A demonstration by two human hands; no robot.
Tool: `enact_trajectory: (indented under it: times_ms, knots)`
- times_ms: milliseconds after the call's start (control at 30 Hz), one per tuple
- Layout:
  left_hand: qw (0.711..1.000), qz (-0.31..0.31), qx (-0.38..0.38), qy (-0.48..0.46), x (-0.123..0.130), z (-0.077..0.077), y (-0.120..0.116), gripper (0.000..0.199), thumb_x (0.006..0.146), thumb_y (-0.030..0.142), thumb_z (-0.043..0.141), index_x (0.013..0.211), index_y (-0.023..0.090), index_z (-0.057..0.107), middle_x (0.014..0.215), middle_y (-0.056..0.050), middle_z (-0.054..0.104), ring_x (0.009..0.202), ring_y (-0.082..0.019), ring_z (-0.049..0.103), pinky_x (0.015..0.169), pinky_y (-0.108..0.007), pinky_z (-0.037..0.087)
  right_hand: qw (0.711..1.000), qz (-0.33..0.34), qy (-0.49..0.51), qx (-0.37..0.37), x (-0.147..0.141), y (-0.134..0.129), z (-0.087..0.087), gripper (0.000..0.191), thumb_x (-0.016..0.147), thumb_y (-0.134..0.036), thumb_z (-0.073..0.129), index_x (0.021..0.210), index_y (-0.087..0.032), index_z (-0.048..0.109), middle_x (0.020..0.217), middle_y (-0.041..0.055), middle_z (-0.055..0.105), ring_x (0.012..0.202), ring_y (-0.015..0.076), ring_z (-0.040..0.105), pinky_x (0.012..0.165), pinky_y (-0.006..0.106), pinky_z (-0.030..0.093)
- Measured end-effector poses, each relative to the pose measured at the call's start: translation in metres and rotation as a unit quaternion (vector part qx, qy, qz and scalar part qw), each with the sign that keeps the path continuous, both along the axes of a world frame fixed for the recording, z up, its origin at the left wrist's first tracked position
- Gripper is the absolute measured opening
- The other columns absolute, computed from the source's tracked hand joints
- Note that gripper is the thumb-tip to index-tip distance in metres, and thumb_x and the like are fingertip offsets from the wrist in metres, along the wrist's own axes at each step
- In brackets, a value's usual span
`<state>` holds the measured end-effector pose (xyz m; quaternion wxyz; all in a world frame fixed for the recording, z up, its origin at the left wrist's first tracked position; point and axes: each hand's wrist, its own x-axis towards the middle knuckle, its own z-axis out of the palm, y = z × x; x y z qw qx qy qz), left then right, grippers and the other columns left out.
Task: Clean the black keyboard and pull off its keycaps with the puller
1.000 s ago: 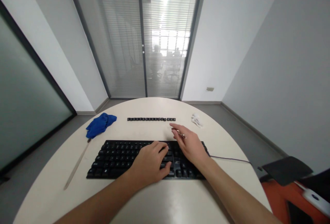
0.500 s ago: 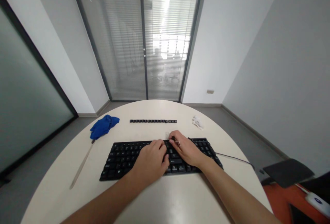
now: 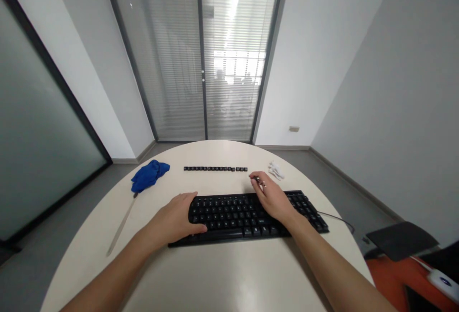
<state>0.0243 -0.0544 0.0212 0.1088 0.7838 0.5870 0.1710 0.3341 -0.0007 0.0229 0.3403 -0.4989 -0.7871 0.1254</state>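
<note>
The black keyboard [image 3: 229, 214] lies across the table in front of me. My left hand [image 3: 179, 218] grips its left end, thumb over the front keys and fingers at the back edge. Above the right part of the keyboard is my right hand [image 3: 270, 195], its fingers closed round a small dark tool with thin shiny wire ends, which looks like a keycap puller [image 3: 261, 181]. Part of the tool is hidden by the fingers. Beyond the keyboard, a row of loose black keycaps [image 3: 215, 169] stretches across the table.
A crumpled blue cloth [image 3: 148, 176] lies at the left, with a thin brush-like stick [image 3: 122, 226] beside it. White crumpled tissue or gloves [image 3: 276, 170] lie at the back right. The keyboard cable [image 3: 337, 218] runs off the right edge of the round table [image 3: 215, 278].
The keyboard has shifted right. My left hand has moved from the middle keys to its left end. My right hand has moved slightly right and away from me with the keycap puller.
</note>
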Motion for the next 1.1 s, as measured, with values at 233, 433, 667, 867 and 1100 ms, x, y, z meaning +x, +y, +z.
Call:
enact_trajectory:
  times_ms: [233, 433, 667, 867, 1100]
  knots:
    - [0.996, -0.033, 0.04, -0.069, 0.031, -0.018, 0.004, 0.079, 0.07, 0.051, 0.077, 0.137, 0.019, 0.051, 0.138, -0.016, 0.058, 0.132, -0.038, 0.05, 0.105, -0.052, 0.044, 0.997, 0.074, -0.037, -0.007, -0.032, -0.021, 0.001, 0.022, 0.103, -0.032, 0.036, 0.115, -0.023, 0.052, 0.112, 0.006, 0.064, 0.1, 0.02, 0.064, 0.089, 0.034, 0.047]
    - [0.987, -0.052, 0.067, -0.135, 0.02, -0.029, 0.006, 0.065, 0.081, 0.04, 0.068, 0.139, 0.018, 0.047, 0.139, -0.014, 0.057, 0.128, -0.029, 0.055, 0.109, -0.048, 0.042, 0.997, -0.012, -0.066, -0.023, -0.03, -0.019, 0.005, 0.026, 0.103, -0.036, 0.032, 0.113, -0.022, 0.052, 0.099, 0.0062, 0.07, 0.086, 0.0225, 0.069, 0.077, 0.033, 0.047]
    - [0.972, -0.105, 0.011, -0.208, 0.007, -0.029, 0.011, 0.062, 0.082, 0.031, 0.069, 0.139, 0.022, 0.045, 0.13, -0.01, 0.063, 0.117, -0.024, 0.062, 0.105, -0.043, 0.047, 0.997, -0.035, -0.071, -0.009, -0.031, -0.018, 0.008, 0.026, 0.103, -0.036, 0.034, 0.112, -0.022, 0.054, 0.093, 0.0061, 0.072, 0.077, 0.0233, 0.072, 0.068, 0.032, 0.048]
    - [0.969, -0.084, 0.099, -0.209, 0.013, -0.028, 0.013, 0.039, 0.093, 0.031, 0.057, 0.13, 0.022, 0.054, 0.126, -0.009, 0.065, 0.118, -0.023, 0.06, 0.105, -0.045, 0.046, 0.995, 0.091, -0.006, -0.025, -0.044, -0.03, 0.006, 0.023, 0.1, -0.035, 0.046, 0.11, -0.026, 0.065, 0.105, 0.0024, 0.074, 0.094, 0.0209, 0.071, 0.086, 0.033, 0.052]
    - [0.936, -0.181, 0.226, -0.202, 0.033, -0.016, -0.004, 0.031, 0.094, 0.026, 0.058, 0.125, 0.024, 0.061, 0.115, -0.008, 0.067, 0.108, -0.02, 0.061, 0.094, -0.036, 0.052, 0.98, 0.197, 0.03, -0.017, -0.065, -0.042, -0.002, 0.019, 0.095, -0.029, 0.058, 0.107, -0.023, 0.072, 0.104, 0.0035, 0.076, 0.096, 0.0186, 0.07, 0.088, 0.029, 0.053]
